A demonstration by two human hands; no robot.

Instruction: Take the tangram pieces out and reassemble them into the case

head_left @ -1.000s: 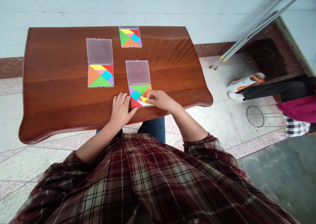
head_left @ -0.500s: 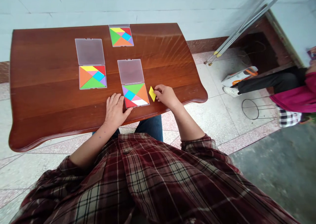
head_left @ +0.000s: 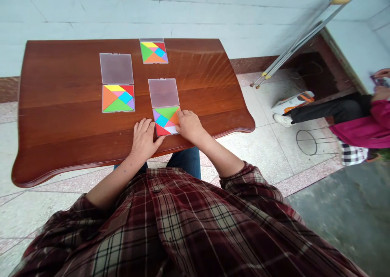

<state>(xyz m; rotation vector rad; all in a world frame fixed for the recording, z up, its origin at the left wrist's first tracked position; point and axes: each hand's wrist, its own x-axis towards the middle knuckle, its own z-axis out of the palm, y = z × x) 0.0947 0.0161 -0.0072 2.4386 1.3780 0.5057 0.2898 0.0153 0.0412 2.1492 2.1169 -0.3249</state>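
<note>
At the near edge of a glossy red-brown wooden desk, the left hand lies palm down, fingers released and slightly spread, thumb along the near-left corner of an open, clear plastic puzzle case. The right hand covers the tray's right edge, its fingers bent beside an orange triangle; whether they grasp a piece cannot be told. Farther back, toward the left edge, lies a second filled case; a third adjoins the far edge.
</note>
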